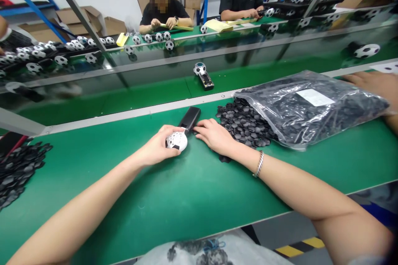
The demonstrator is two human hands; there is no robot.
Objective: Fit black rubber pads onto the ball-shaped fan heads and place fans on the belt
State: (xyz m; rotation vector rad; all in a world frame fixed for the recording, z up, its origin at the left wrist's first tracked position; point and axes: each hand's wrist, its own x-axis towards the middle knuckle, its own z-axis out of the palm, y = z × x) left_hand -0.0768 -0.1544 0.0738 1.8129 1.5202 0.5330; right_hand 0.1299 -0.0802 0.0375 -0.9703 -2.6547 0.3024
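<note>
My left hand (163, 145) is closed around the white, patterned head of a soccer-ball-shaped device (178, 140). Its black handle (190, 118) points away from me over the green worktop (174, 198). Beside that handle, my right hand (214, 136) has its fingertips drawn together on the right. Something small and dark shows at those fingertips, too small to make out. Just right of this hand lies a heap of flat black pieces (244, 122), spilling from a clear plastic bag (311, 107). One loose dark piece sits below my right wrist.
Another heap of black pieces (21, 169) lies at the far left. Beyond the metal rail runs a green conveyor (149, 95) carrying an opened ball device (204, 76). Co-workers (166, 12) sit across it among rows of ball devices. Another person's hand (370, 85) touches the bag at right.
</note>
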